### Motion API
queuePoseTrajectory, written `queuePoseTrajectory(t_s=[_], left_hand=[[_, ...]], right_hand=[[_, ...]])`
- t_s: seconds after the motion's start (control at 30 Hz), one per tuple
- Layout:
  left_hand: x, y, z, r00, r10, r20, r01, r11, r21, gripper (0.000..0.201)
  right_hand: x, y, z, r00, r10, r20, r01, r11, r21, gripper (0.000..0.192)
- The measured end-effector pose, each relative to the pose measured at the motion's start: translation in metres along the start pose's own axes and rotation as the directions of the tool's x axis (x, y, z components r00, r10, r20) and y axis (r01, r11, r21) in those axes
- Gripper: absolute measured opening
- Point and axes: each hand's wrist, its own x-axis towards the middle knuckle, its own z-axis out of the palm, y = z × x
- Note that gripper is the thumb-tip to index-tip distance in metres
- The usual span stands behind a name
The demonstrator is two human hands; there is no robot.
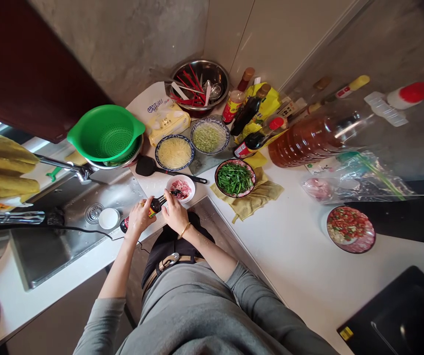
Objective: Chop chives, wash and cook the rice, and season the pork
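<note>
My left hand (140, 217) is wrapped round a dark sauce bottle (154, 207) with a red and yellow label. The bottle lies tilted, its neck towards a small white bowl (191, 195) of pinkish chopped raw meat (182, 189). Close by the neck, my right hand (175, 215) has its fingers closed at the bowl's near rim. Slim shiny lines show beside these fingers, but what they hold is partly hidden. Something dark sits over the meat at the fingertips. A black spatula (171, 172) lies behind the bowl.
Left is the sink (118, 195) with a small white dish (109, 218). Behind stand a green colander (106, 133), bowls of pale shreds (175, 153) and chopped greens (209, 137), and several bottles. Right are a bowl of green stalks (235, 178) and a bowl of red chopped food (350, 229).
</note>
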Motion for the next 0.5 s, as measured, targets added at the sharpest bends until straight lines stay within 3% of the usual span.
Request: queuePoseTrajectory(t_s=[0.17,0.3,0.4,0.5], left_hand=[[0.002,0.000,0.004,0.998,0.013,-0.055,-0.017,0.997,-0.077,0.069],[0.003,-0.001,0.006,0.985,0.021,-0.172,-0.062,0.970,-0.234,0.067],[0.004,0.004,0.003,0.949,0.019,-0.316,-0.138,0.922,-0.361,0.068],[0.012,0.014,-0.006,0.886,0.013,-0.464,-0.242,0.866,-0.438,0.071]], right_hand=[[0.002,-0.001,-0.007,0.995,-0.031,-0.099,0.037,0.998,0.059,0.051],[0.013,-0.003,-0.033,0.974,-0.060,-0.217,0.091,0.986,0.138,0.035],[0.031,-0.003,-0.063,0.937,-0.130,-0.325,0.191,0.968,0.164,0.034],[0.051,-0.004,-0.092,0.883,-0.232,-0.407,0.318,0.935,0.157,0.036]])
